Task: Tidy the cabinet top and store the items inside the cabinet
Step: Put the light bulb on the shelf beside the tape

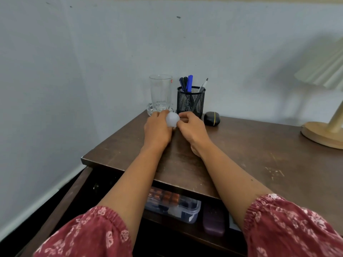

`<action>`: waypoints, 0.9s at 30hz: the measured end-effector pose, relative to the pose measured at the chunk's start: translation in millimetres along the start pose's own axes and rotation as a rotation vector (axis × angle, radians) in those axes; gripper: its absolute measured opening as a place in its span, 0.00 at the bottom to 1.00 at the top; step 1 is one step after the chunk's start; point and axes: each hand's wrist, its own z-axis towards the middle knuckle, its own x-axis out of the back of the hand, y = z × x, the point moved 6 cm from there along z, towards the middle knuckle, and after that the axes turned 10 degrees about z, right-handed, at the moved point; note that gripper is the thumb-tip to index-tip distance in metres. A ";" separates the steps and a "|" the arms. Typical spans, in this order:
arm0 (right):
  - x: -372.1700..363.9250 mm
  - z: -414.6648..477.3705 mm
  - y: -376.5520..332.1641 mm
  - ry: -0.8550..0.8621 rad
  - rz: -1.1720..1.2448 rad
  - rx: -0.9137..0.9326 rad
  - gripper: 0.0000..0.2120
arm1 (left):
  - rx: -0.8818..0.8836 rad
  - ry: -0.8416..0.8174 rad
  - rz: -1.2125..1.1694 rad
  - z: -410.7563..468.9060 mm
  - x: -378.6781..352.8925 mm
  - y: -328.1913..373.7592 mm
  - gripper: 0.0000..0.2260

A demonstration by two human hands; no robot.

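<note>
A small round translucent white object (172, 119) sits between both my hands near the back of the dark wooden cabinet top (241, 145). My left hand (157, 129) grips it from the left with curled fingers. My right hand (192, 127) pinches it from the right. Behind them stand a clear drinking glass (161, 91) on a glass dish (151, 110), a black mesh pen holder (191, 101) with several pens, and a small black case (211, 118). Below the top, an open drawer (74, 193) holds a clear plastic box (173, 205) and a purple case (213, 222).
A lamp with a wooden base (323, 134) and pleated shade (323, 71) stands at the right of the top. A pale wall runs behind and to the left. The drawer's left side juts out toward me.
</note>
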 end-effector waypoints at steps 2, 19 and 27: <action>1.2 -1.8 -0.9 0.010 0.063 0.012 0.18 | 0.006 0.027 -0.002 -4.8 3.2 -0.5 0.22; 43.9 -109.0 -22.9 0.078 0.490 -0.037 0.09 | -0.007 0.130 -0.409 -122.7 44.6 48.8 0.17; 115.8 -203.2 -28.1 0.172 0.572 0.145 0.05 | -0.122 -0.028 -0.643 -201.1 59.7 110.7 0.17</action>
